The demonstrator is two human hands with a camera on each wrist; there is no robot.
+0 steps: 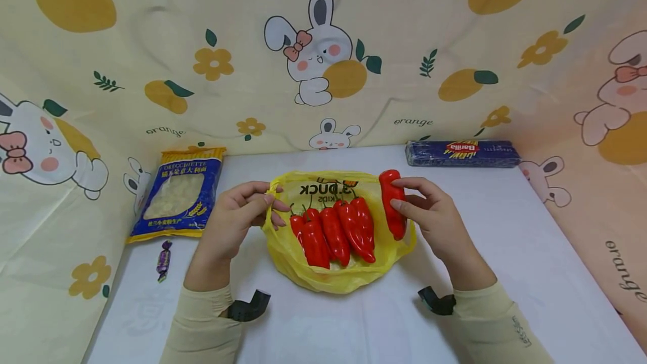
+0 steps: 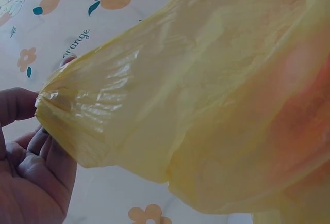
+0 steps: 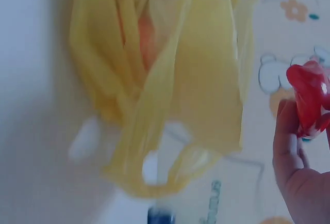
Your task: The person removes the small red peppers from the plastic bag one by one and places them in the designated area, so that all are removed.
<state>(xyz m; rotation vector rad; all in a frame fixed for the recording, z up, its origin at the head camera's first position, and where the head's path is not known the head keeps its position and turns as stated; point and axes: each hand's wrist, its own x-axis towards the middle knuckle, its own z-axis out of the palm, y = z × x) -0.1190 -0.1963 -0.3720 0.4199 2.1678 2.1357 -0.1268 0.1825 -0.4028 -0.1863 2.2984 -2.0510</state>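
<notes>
Thin, shiny plastic bag (image 1: 333, 284), glossy smooth red peppers (image 1: 335, 235), matt cloth sleeves (image 1: 202, 327)

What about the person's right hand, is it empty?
No, the right hand pinches a long red pepper.

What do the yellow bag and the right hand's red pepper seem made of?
Yellow bag: likely thin plastic film; glossy and translucent, with red showing through and creases where the left hand pinches it.
Held red pepper: glossy, lumpy skin with bright highlights; real flesh or moulded plastic, the look leaves it open.
</notes>
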